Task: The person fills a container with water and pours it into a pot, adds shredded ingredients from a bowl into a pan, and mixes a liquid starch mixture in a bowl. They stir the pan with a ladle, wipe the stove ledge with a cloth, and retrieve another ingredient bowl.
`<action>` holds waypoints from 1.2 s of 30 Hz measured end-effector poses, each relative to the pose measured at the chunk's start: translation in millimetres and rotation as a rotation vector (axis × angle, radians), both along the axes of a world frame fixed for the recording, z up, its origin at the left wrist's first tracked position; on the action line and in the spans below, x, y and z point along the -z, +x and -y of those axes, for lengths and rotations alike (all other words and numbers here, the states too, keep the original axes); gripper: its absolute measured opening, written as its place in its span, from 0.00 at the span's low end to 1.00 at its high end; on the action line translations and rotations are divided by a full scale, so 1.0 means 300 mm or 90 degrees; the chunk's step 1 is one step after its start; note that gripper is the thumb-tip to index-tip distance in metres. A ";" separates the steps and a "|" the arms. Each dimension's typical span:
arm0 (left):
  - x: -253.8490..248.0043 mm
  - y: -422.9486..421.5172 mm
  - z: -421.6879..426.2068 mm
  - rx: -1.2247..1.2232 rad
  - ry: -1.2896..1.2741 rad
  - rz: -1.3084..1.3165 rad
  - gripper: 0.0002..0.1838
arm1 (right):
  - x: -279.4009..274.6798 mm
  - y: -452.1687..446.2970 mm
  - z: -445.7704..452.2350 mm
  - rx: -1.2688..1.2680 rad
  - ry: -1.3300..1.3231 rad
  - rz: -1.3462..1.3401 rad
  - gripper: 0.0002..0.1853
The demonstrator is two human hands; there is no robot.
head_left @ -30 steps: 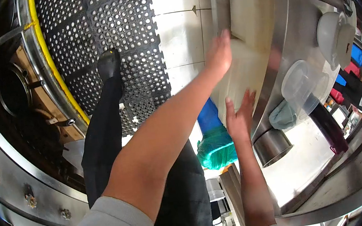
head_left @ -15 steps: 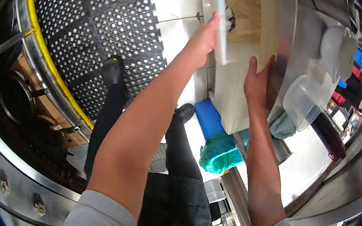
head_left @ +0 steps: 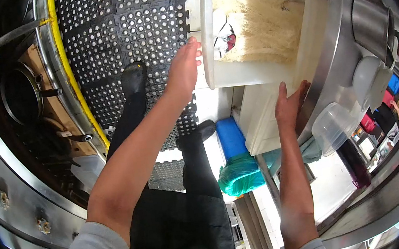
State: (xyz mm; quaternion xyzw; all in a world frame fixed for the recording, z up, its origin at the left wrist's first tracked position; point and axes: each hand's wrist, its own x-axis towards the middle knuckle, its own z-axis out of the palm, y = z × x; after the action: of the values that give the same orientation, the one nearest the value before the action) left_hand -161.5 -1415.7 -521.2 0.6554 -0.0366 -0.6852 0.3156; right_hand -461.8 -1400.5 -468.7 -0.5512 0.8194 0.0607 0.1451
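Note:
My left hand [head_left: 184,69] is beside the front wall of a white plastic bin [head_left: 207,40], its fingers slightly curled and apart, holding nothing that I can see. Whether the fingertips touch the wall I cannot tell. Pale beige, crumb-like stuff [head_left: 262,24] fills the bin, and a white packet [head_left: 223,35] with dark and red print lies in it at the front. By the back corner of the bin, at the metal counter edge, my right hand [head_left: 288,107] has its thumb and fingers spread. Its fingertips are partly hidden by the edge.
Another pale bin [head_left: 260,117] stands alongside. Near it are a blue container [head_left: 230,138] and a green plastic bag [head_left: 240,176]. The counter bears a clear plastic tub [head_left: 332,126] and a metal container [head_left: 370,26]. A perforated black mat [head_left: 149,27] covers the floor; pans [head_left: 21,93] sit left.
The bin's front has moved left, away from the counter, showing more of the contents and the packet. My left hand has moved left and down with it; my right hand has shifted slightly down.

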 end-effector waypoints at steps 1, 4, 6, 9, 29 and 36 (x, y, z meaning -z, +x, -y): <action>-0.024 -0.017 -0.003 0.006 -0.018 0.019 0.39 | -0.004 0.005 0.005 0.005 0.008 -0.001 0.47; -0.050 -0.106 0.008 0.036 -0.072 0.135 0.39 | -0.012 0.024 0.005 0.012 0.024 -0.004 0.48; -0.042 -0.180 0.026 0.038 -0.092 0.171 0.39 | -0.001 0.015 0.002 0.004 0.017 -0.007 0.49; -0.055 -0.349 0.081 0.211 -0.106 0.191 0.45 | 0.007 0.011 0.001 0.012 0.004 0.004 0.50; -0.404 0.499 -0.858 0.587 -0.079 0.375 0.28 | -0.162 0.199 -0.307 -0.047 0.085 0.129 0.55; -0.645 0.486 -1.475 -0.060 0.496 -0.174 0.48 | -0.714 0.376 -0.809 -0.199 0.347 0.432 0.44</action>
State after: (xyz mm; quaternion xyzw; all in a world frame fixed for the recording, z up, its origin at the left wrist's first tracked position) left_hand -15.6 -973.2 -327.6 0.6296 0.2975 -0.7136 0.0768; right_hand -349.0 -1157.8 -254.4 -0.5988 0.5868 0.1110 0.5337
